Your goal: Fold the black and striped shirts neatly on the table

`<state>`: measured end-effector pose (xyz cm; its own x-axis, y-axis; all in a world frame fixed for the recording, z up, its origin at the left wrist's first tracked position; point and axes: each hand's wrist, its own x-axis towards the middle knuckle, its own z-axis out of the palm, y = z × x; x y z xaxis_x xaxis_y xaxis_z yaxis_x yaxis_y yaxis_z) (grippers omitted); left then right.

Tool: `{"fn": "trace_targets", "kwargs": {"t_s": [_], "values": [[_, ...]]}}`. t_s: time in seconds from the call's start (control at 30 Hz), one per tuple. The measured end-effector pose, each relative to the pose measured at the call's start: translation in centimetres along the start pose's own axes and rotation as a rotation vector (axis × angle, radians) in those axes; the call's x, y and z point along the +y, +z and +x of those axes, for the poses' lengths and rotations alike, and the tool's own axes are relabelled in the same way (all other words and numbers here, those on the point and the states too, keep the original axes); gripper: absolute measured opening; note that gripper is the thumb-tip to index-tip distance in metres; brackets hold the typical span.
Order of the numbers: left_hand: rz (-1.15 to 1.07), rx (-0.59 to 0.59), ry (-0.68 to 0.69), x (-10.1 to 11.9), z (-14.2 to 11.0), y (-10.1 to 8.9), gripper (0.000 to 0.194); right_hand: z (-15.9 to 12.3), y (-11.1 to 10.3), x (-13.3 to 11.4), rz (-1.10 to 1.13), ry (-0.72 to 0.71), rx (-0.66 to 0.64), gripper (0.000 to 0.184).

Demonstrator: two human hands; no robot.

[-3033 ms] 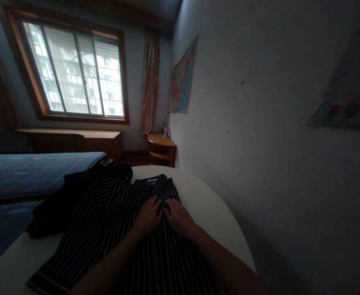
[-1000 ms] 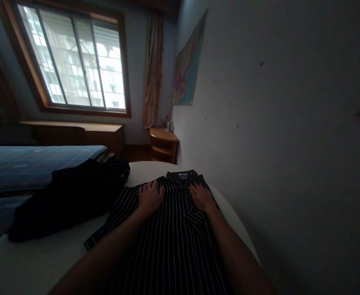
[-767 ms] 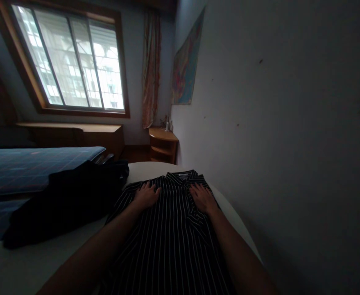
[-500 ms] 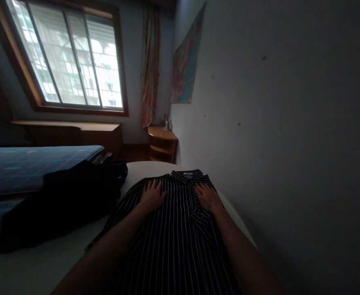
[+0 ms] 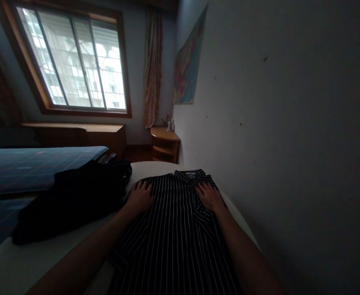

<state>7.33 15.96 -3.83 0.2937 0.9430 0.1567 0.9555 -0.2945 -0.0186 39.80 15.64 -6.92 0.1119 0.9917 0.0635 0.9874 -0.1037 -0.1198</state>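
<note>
Your striped shirt point(image 5: 173, 229) lies spread mostly flat on the table point(image 5: 150, 166) — a rumpled patch point(image 5: 203, 219) remains near your right wrist — with left hand point(image 5: 140, 197) and right hand point(image 5: 209, 197) resting palm-down, fingers loosely spread, gripping nothing.

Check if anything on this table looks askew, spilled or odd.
Nothing looks spilled. The shirt lies mostly flat, but its cloth is bunched near the right hand, breaking up the straight stripes. To the shirt's left, the dark clothes lie in a loose heap. It's too dim to rule out small damage.
</note>
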Motion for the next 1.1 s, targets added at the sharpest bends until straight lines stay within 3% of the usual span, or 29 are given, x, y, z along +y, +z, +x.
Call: {"fn": "trace_targets", "kwargs": {"t_s": [0.23, 0.37, 0.6, 0.77, 1.1], "values": [[-0.004, 0.102, 0.121, -0.5, -6.8, 0.9, 0.047, 0.1, -0.1, -0.2, 0.008, -0.044, -0.018, 0.064], [-0.090, 0.132, 0.120, -0.5, -8.9, 1.4, 0.044, 0.3, -0.5, -0.6, -0.006, -0.023, -0.064, 0.066], [-0.195, 0.064, 0.257, -0.3, -8.9, 0.9, 0.051, 1.3, -1.4, -3.6, 0.040, -0.249, 0.011, 0.067], [-0.225, 0.037, 0.230, -0.2, -8.8, 1.5, 0.050, 3.6, -1.8, -6.5, 0.055, -0.362, -0.036, 0.073], [-0.282, 0.012, 0.222, -0.2, -8.7, 1.8, 0.053, 6.7, 0.1, -8.9, -0.005, -0.195, -0.142, 0.080]]}}
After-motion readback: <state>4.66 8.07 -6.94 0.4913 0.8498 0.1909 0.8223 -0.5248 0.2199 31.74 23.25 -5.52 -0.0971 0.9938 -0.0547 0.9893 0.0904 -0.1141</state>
